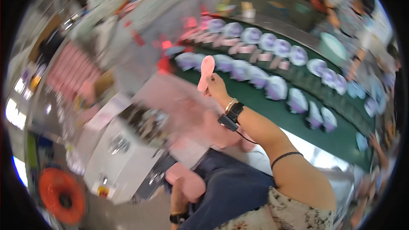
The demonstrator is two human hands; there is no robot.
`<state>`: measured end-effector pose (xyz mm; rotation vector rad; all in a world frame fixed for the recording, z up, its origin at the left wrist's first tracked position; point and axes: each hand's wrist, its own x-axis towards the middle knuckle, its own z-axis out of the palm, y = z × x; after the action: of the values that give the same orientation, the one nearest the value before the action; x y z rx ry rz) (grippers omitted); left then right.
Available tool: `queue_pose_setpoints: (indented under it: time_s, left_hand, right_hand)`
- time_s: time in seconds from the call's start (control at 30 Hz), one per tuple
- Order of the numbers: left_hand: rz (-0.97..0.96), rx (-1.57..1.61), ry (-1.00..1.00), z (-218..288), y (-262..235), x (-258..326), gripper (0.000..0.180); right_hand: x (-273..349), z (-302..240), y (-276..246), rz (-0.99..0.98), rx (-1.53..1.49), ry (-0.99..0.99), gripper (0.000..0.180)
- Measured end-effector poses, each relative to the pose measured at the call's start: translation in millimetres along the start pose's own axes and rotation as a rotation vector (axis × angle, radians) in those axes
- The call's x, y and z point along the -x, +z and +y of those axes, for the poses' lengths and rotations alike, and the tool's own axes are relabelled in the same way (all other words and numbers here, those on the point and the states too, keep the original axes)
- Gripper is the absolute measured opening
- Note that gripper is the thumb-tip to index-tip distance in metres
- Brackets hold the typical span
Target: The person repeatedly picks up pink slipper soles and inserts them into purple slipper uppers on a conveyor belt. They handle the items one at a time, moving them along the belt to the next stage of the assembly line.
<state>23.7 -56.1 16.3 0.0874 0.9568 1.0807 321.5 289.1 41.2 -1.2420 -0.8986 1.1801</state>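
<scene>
My right hand point(215, 86) reaches forward and pinches the heel end of a pink insole point(207, 65), holding it up near the edge of the green conveyor belt point(266, 104). Low in the view, beside my dark blue apron point(234, 179), my left hand point(179, 192) grips more pink insoles point(189, 183); blur hides how many. Pink sheet-like material point(183, 106) covers the worktop between my hands and the belt. White-and-purple shoe uppers point(276, 88) stand in rows on the belt, with small pink pieces point(245, 49) lying between the rows.
A white machine point(121, 157) stands at the left, with an orange ring-shaped object point(62, 196) beside it. A grey machine housing point(170, 21) spans the belt's far left end. One co-worker point(353, 21) is across the belt at far right; another's hand point(377, 145) is nearer. A pale green basin point(333, 47) sits there.
</scene>
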Motion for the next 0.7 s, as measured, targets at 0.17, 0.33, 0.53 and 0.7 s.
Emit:
queue_pose_setpoints:
  time_s: [0.17, 0.33, 0.53, 0.7]
  left_hand:
    - [0.086, -0.131, -0.028, -8, 39, -14, 0.035]
    - [0.097, -0.125, -0.012, -13, 47, -17, 0.039]
    - [0.027, -0.126, -0.055, -21, 70, -23, 0.04]
    - [0.11, -0.119, 0.061, -26, 75, -2, 0.04]
  right_hand:
    - [-27, 53, -269, 0.483, 0.475, -0.317, 0.037]
    - [-21, 70, -424, 0.945, 0.849, -0.145, 0.022]
    - [-60, 63, -425, 0.735, 0.697, -0.337, 0.036]
    - [40, -9, -146, -0.278, 0.066, -0.089, 0.019]
